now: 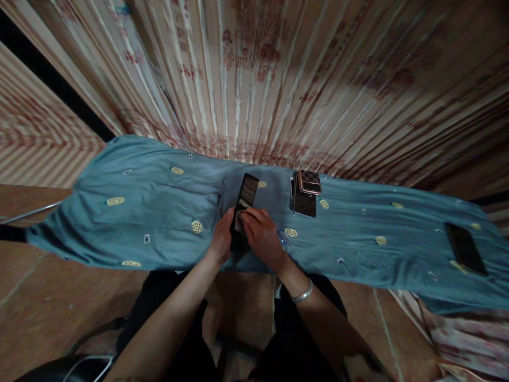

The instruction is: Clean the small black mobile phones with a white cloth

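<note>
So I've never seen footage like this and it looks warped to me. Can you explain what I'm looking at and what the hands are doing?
It is one picture from a camera worn on a person's head, looking down; the wide lens bends the edges. The left hand steadies a dark phone lying on a blue cloth-covered table. The right hand presses a small pale cloth onto the phone. Further back stands a stack of phones, and another dark phone lies far right. A striped curtain hangs behind.
</note>
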`<state>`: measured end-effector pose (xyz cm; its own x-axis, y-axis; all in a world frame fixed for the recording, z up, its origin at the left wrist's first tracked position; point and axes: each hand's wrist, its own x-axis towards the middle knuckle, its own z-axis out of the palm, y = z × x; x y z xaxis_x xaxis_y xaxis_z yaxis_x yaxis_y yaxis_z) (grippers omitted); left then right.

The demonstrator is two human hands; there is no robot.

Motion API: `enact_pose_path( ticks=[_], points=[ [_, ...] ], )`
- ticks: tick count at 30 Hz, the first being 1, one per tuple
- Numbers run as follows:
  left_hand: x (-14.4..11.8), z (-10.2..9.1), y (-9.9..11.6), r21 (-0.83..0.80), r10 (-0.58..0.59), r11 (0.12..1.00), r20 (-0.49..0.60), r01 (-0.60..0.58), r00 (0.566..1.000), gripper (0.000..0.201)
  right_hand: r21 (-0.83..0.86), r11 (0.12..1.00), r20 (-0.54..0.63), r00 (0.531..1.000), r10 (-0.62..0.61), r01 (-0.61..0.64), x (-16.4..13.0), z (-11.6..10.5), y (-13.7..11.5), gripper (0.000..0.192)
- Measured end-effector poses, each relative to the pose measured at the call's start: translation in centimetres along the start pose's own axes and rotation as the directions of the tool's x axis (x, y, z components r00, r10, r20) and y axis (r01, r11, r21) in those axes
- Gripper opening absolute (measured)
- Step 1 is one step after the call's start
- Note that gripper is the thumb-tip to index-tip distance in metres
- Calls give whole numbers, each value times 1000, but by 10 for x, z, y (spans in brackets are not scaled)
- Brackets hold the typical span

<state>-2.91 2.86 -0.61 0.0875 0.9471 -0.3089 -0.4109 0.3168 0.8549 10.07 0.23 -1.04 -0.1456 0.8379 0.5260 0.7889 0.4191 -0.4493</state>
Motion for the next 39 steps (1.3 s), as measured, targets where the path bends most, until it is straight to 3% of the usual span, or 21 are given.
enact_pose_path(
  ticks=[3, 8, 13, 17, 22, 28, 35, 39],
  points=[
    [0, 0, 1, 59, 49, 997, -13, -48, 999, 22, 4, 1000, 11, 1000, 9, -9, 1, 1, 1, 31],
    [3, 2, 9, -33, 21, 999, 4, -21, 1000, 32, 54, 996, -15, 997, 70, -70, 0, -1, 11, 31],
    [2, 6, 14, -131, -107, 985, 13, 108, 994, 25, 334, 912, -114, 950, 289, -237, 3, 1, 18, 25],
    [1, 6, 17, -211, -216, 954, 12, 213, 976, 12, 474, 810, -86, 897, 434, -346, 6, 4, 15, 23],
    [6, 1, 20, -298, -227, 929, 2, 217, 974, 10, 432, 825, -10, 913, 409, -364, 3, 3, 3, 25],
    [10, -3, 27, -331, -236, 921, -53, 206, 970, 19, 423, 863, 15, 954, 299, -277, -3, -1, -6, 24],
    [0, 6, 24, -256, -257, 932, 36, 257, 966, 17, 441, 825, -38, 911, 410, -353, 0, -2, 3, 26],
    [1, 6, 28, -276, -273, 923, 17, 267, 962, 17, 423, 848, -33, 930, 367, -320, -2, -4, -2, 29]
  ],
)
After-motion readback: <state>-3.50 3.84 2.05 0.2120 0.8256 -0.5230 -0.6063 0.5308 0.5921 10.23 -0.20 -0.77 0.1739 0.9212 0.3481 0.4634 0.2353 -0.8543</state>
